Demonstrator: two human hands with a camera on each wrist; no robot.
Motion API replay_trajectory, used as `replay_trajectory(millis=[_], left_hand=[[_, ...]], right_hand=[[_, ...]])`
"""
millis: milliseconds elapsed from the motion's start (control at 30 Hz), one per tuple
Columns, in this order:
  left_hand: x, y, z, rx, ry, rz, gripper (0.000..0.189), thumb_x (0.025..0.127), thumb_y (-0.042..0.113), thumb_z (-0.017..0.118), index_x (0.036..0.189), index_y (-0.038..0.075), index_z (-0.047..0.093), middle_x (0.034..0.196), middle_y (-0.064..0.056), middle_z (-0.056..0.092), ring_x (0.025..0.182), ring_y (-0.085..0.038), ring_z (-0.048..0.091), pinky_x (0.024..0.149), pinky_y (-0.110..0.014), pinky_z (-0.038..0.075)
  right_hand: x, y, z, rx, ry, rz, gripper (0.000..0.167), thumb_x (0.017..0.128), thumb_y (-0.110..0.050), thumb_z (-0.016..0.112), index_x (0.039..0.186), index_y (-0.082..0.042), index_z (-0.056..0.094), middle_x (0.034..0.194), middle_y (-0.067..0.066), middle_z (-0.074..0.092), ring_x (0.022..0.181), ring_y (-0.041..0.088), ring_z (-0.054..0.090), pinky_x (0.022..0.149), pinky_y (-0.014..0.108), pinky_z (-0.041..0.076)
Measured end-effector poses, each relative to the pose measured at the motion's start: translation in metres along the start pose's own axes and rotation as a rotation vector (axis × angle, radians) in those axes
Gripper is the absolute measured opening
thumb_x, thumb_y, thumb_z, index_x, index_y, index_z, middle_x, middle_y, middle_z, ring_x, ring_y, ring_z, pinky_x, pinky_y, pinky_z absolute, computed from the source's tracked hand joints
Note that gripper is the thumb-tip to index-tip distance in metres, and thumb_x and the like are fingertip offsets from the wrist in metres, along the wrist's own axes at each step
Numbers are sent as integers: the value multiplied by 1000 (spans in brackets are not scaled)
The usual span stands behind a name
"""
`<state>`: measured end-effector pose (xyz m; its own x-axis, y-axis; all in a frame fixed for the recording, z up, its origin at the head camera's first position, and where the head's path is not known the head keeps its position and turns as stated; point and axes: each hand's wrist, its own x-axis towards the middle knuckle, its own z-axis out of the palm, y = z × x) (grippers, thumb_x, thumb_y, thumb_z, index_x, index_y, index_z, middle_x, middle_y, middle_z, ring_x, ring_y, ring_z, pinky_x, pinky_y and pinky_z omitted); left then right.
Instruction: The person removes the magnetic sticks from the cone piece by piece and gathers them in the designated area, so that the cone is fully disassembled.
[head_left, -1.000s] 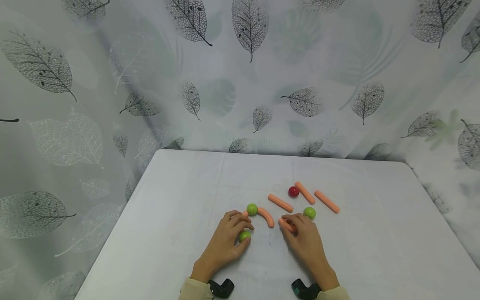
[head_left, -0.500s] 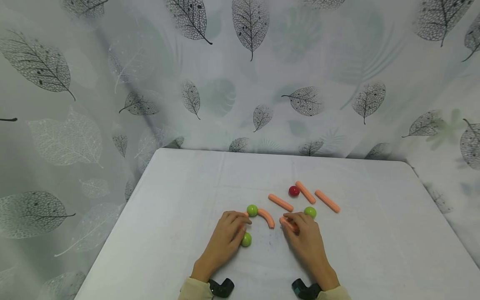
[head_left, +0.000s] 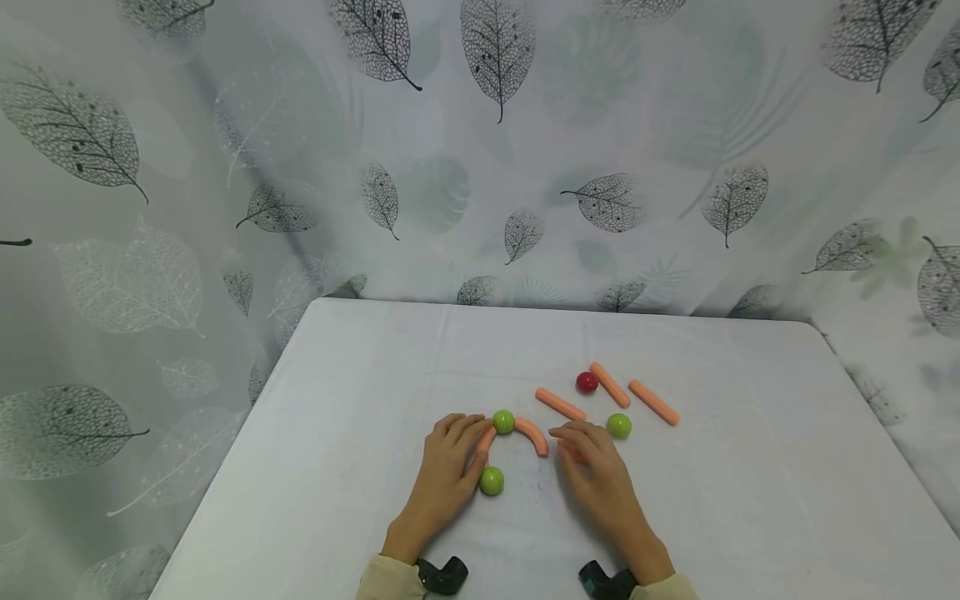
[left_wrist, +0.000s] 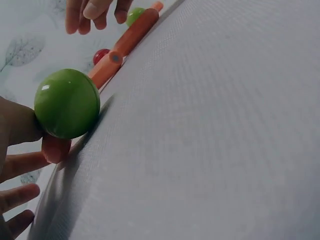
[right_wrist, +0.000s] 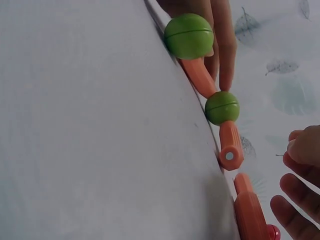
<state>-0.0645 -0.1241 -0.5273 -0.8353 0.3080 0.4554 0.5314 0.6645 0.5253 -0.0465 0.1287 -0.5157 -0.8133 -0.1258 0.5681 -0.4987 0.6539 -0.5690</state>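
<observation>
A curved orange stick (head_left: 486,442) runs between two green balls, the upper ball (head_left: 503,422) and the lower ball (head_left: 491,481). My left hand (head_left: 442,471) holds this stick between thumb and fingers; in the left wrist view its thumb lies against the near green ball (left_wrist: 67,104). A second curved orange stick (head_left: 534,437) extends right from the upper ball, a pale dot on its free end (right_wrist: 230,156). My right hand (head_left: 603,475) hovers over another orange stick (head_left: 573,451), partly hidden beneath it. Both wrist views show its fingers loosely bent with nothing between them.
Beyond the right hand lie three straight orange sticks, one (head_left: 561,404) nearest the arc, another (head_left: 611,385) beside a red ball (head_left: 587,382), and a third (head_left: 654,402) farther right. A green ball (head_left: 618,426) sits beside the right hand. A leaf-patterned curtain hangs behind the white table (head_left: 360,367).
My left fingers and thumb have shifted off the lower green ball, uncovering it and more of the curved stick. My right hand has moved slightly left and covers more of the stick below.
</observation>
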Motion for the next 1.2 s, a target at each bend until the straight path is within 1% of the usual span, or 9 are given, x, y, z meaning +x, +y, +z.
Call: replay_trajectory(millis=[133, 233, 300, 433, 533, 700, 867, 1033, 1200], left_hand=[[-2, -2, 2, 9, -20, 15, 44, 98, 17, 67, 141, 13, 63, 136, -4, 68, 133, -39, 54, 107, -61, 40], [-4, -3, 2, -2, -67, -2, 51, 97, 20, 66, 147, 16, 58, 142, -1, 65, 139, -37, 50, 112, -60, 36], [-4, -4, 1, -17, -101, -12, 54, 97, 21, 67, 150, 17, 56, 146, 0, 63, 142, -37, 48, 115, -61, 33], [-4, -4, 0, -54, -165, -28, 61, 93, 20, 67, 153, 18, 53, 148, 2, 61, 146, -35, 44, 119, -60, 27], [-3, -4, -1, -71, -192, -25, 66, 89, 17, 67, 153, 18, 52, 147, 1, 62, 146, -35, 43, 120, -61, 25], [-3, -5, 0, -84, -170, 10, 64, 85, 16, 68, 149, 19, 56, 140, 0, 65, 140, -34, 48, 117, -60, 27], [-2, -5, 1, -57, -124, 43, 47, 94, 20, 70, 140, 25, 63, 126, 6, 69, 127, -24, 53, 109, -55, 35], [-2, -4, 1, -47, -113, 60, 40, 98, 24, 71, 137, 31, 66, 106, 10, 68, 115, -15, 55, 99, -48, 41], [-3, -3, 0, -28, -105, 48, 35, 98, 27, 72, 133, 25, 69, 105, 9, 70, 110, -14, 58, 97, -46, 44]], right_hand=[[-1, -4, 1, 21, -55, -14, 43, 84, 11, 77, 121, -11, 72, 121, 1, 68, 116, 17, 60, 102, 2, 39], [-1, -5, 2, 31, -81, -11, 44, 85, 9, 77, 124, -11, 71, 127, 2, 68, 120, 19, 61, 108, 4, 34], [-2, -5, 4, 18, -96, -17, 44, 86, 6, 77, 126, -10, 70, 130, 3, 68, 123, 22, 62, 111, 7, 36], [-2, -7, 7, -15, -147, -14, 41, 91, -3, 78, 129, -13, 70, 134, 2, 68, 127, 22, 63, 109, 27, 49], [-3, -10, 8, -28, -195, 8, 41, 93, -9, 77, 132, -15, 69, 136, -1, 68, 129, 19, 62, 105, 39, 53], [-3, -14, 9, -3, -228, 3, 43, 92, -8, 78, 134, -14, 69, 135, -2, 68, 127, 17, 63, 103, 41, 55], [-3, -13, 11, 12, -229, -35, 42, 90, -6, 80, 130, -11, 70, 128, -1, 70, 119, 17, 64, 95, 38, 58], [-4, -14, 12, 3, -285, 7, 41, 89, -9, 82, 128, -13, 71, 125, -3, 71, 115, 15, 65, 94, 36, 58], [-3, -16, 11, -8, -305, 19, 40, 88, -9, 83, 126, -14, 72, 123, -4, 71, 115, 15, 65, 95, 37, 57]])
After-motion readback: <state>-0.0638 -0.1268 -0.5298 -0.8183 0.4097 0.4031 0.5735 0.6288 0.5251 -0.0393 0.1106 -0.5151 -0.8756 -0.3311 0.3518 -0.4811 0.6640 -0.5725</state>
